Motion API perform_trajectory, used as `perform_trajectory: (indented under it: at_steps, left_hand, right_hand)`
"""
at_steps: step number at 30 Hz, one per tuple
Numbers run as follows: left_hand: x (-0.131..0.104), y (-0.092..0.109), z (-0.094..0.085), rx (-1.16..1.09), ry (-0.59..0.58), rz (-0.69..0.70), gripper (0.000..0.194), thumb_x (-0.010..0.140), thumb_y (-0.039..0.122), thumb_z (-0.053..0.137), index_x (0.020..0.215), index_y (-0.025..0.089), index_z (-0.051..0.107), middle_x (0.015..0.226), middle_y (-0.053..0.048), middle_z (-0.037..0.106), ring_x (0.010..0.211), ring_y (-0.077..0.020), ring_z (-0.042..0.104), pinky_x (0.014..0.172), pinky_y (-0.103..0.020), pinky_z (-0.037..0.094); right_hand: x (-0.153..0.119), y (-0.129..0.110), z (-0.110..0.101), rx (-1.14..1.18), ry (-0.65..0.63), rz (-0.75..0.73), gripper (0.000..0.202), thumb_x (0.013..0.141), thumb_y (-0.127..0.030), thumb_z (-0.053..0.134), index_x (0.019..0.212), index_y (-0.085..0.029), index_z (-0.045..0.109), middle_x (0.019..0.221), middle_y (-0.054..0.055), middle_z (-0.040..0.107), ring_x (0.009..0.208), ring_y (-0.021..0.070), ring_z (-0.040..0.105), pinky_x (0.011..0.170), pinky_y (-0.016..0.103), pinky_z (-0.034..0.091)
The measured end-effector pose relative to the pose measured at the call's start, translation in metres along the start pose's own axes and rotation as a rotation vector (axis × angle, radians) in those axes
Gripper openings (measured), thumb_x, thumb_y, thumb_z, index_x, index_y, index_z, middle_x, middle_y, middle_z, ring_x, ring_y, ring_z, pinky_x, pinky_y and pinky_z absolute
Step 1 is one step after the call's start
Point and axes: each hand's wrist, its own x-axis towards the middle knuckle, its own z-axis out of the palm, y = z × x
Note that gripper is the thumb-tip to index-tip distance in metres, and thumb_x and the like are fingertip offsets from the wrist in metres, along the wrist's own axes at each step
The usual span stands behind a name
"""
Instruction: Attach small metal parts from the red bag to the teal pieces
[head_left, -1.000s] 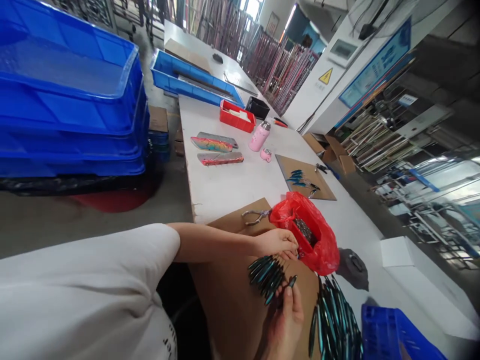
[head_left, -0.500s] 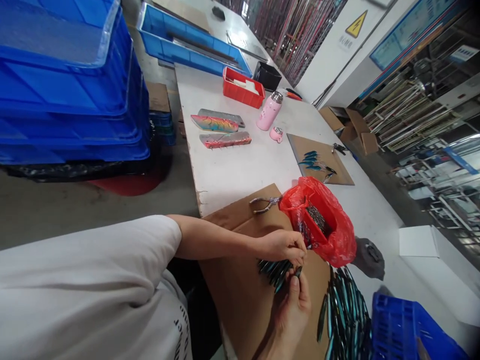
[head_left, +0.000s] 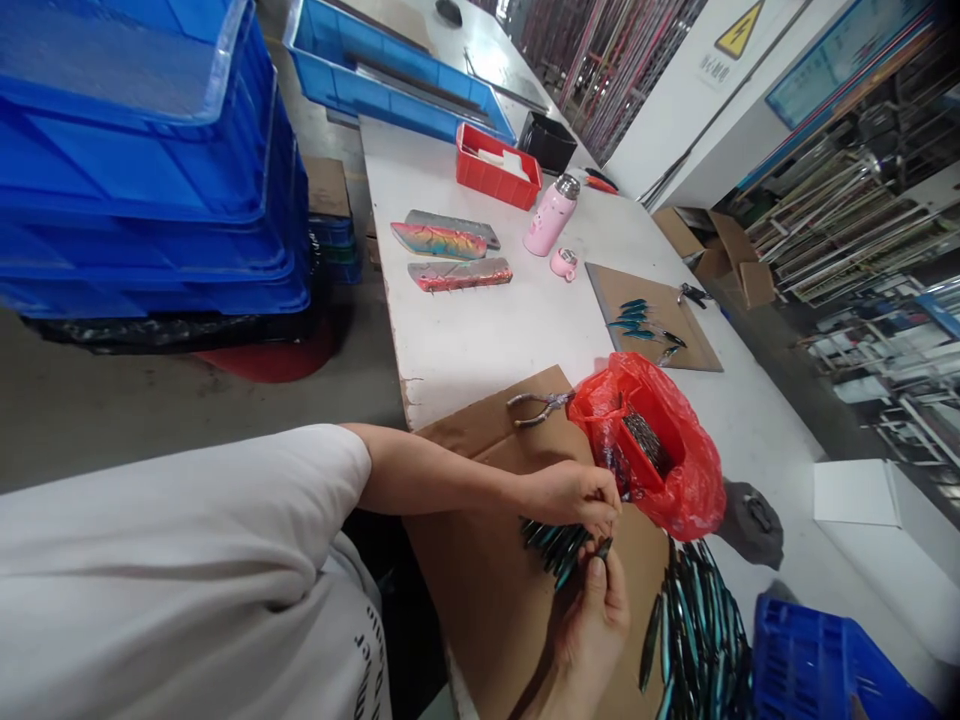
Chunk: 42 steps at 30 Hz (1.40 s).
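Observation:
My left hand (head_left: 574, 495) comes in from the left with its fingertips pinched together at the tip of a small dark lure (head_left: 603, 548). Whatever it pinches is too small to make out. Below it, my right hand (head_left: 596, 620) holds that lure between thumb and fingers. A bunch of dark and teal lures (head_left: 556, 548) lies on brown cardboard (head_left: 487, 580) beside the hands. Many more lures (head_left: 697, 630) are spread at the lower right. Behind the hands, a red plastic bag (head_left: 694, 480) surrounds a red box of small metal parts (head_left: 643, 440).
Pliers (head_left: 536, 408) lie beside the bag. Farther back are a pink bottle (head_left: 551, 215), its cup (head_left: 563, 264), a red bin (head_left: 495, 182), large painted lures (head_left: 439, 240) and a board with small lures (head_left: 686, 325). A blue basket (head_left: 799, 655) stands lower right; blue crates (head_left: 150, 240) are stacked left.
The camera view has shifted slightly, so the table items appear a little farther right. Both hands remain together at the small lure, with only slight finger movement.

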Motion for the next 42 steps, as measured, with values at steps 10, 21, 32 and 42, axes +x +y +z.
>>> perform_trajectory:
  at_steps: [10, 21, 32, 42]
  left_hand:
    - [0.000, 0.000, -0.001, 0.019, -0.010, -0.010, 0.002, 0.076, 0.013, 0.047, 0.076, 0.014, 0.045, 0.065, 0.001, 0.056, 0.061, -0.0077, 0.058, 0.056, -0.020, 0.048]
    - [-0.001, 0.004, -0.003, 0.163, -0.020, -0.004, 0.003, 0.075, 0.016, 0.048, 0.075, 0.013, 0.049, 0.067, 0.001, 0.057, 0.060, -0.0055, 0.055, 0.058, -0.015, 0.045]
    - [-0.002, -0.001, -0.008, 0.508, -0.044, -0.023, 0.009, 0.075, 0.021, 0.048, 0.075, 0.015, 0.053, 0.063, 0.003, 0.056, 0.057, -0.0054, 0.053, 0.055, -0.013, 0.039]
    - [0.006, -0.004, -0.014, 0.445, 0.012, -0.013, 0.020, 0.076, 0.019, 0.048, 0.093, 0.013, 0.056, 0.082, 0.000, 0.062, 0.073, -0.0081, 0.055, 0.069, -0.015, 0.040]
  right_hand:
    - [-0.001, -0.001, -0.001, -0.031, -0.024, -0.020, 0.023, 0.068, -0.029, 0.062, 0.091, -0.024, 0.062, 0.088, -0.004, 0.066, 0.080, 0.0063, 0.059, 0.078, 0.018, 0.045]
    - [-0.002, -0.002, -0.003, -0.105, -0.019, -0.021, 0.032, 0.069, -0.029, 0.061, 0.100, -0.019, 0.059, 0.092, 0.001, 0.065, 0.082, 0.0099, 0.059, 0.079, 0.024, 0.045]
    - [-0.007, 0.001, 0.000, -0.198, -0.019, -0.009, 0.033, 0.071, -0.032, 0.059, 0.103, -0.021, 0.058, 0.100, 0.003, 0.063, 0.090, 0.0135, 0.057, 0.084, 0.028, 0.043]
    - [0.008, -0.012, -0.025, -0.891, 0.279, -0.089, 0.050, 0.069, -0.049, 0.051, 0.106, -0.017, 0.057, 0.096, 0.011, 0.064, 0.084, 0.0242, 0.058, 0.075, 0.035, 0.041]
